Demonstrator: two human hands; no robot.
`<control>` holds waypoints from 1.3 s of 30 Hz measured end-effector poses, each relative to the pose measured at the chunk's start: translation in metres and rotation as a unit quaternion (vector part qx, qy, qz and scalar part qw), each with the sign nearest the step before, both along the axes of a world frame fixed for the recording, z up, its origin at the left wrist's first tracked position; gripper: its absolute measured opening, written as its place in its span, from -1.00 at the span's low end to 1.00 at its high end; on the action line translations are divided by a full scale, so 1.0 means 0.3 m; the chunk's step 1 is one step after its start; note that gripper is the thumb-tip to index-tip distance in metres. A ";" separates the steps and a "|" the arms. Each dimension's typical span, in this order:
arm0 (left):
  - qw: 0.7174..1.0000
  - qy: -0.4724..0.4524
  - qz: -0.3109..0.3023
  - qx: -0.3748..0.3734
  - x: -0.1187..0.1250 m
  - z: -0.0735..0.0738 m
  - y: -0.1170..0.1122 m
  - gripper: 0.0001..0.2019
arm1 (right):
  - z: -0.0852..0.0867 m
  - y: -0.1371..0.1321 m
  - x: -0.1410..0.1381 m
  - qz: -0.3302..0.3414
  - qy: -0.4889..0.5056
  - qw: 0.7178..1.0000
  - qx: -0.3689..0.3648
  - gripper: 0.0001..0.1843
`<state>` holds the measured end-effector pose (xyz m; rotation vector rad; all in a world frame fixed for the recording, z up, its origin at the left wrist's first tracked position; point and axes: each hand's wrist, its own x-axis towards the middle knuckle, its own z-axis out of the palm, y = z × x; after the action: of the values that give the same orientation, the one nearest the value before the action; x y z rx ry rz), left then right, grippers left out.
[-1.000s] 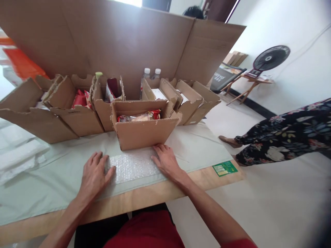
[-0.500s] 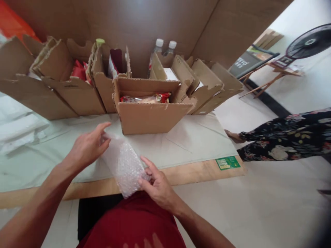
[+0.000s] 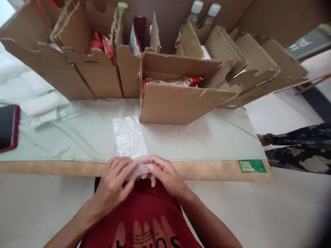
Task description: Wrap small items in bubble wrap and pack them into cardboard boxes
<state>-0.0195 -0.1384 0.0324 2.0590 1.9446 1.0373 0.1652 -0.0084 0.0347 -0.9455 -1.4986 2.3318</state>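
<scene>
A clear bubble wrap bag (image 3: 130,136) lies partly flat on the pale cloth, its near end coming over the table edge toward my body. My left hand (image 3: 115,179) is closed on the near left side of it. With thumb and fingers, my right hand (image 3: 162,174) grips the near right corner. Just beyond the bag stands a cardboard box (image 3: 178,105) holding a packet in clear and red wrapping (image 3: 176,82). Whether anything is inside the bag I cannot tell.
Several cardboard bins (image 3: 93,74) line the back, one with red packets (image 3: 99,43). Two capped bottles (image 3: 192,15) stand behind. At left are a phone (image 3: 7,127) and white wrapping sheets (image 3: 42,103). A person's patterned trouser legs (image 3: 302,148) show at right.
My left hand has come from the bag's far end to its near end, beside my right hand. The bag now lies flatter on the table. My view has tilted down and left.
</scene>
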 end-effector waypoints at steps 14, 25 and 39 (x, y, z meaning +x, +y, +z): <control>0.990 0.040 0.125 -0.055 -0.115 -0.056 0.125 -0.56 | -0.038 0.071 -0.077 0.129 -0.082 0.664 0.732 -0.61; 0.997 0.069 0.039 0.003 -0.107 -0.024 0.033 -0.71 | -0.023 0.110 -0.116 0.124 -0.071 0.731 0.668 -0.75; 0.981 0.082 0.175 -0.027 -0.151 -0.064 0.111 -0.74 | -0.013 0.116 -0.104 0.011 -0.028 0.625 0.780 -0.75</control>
<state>-0.0647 -0.1052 0.0132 1.8692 2.4546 0.8802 0.1339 0.0263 0.0309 -0.3579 -2.5095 0.2400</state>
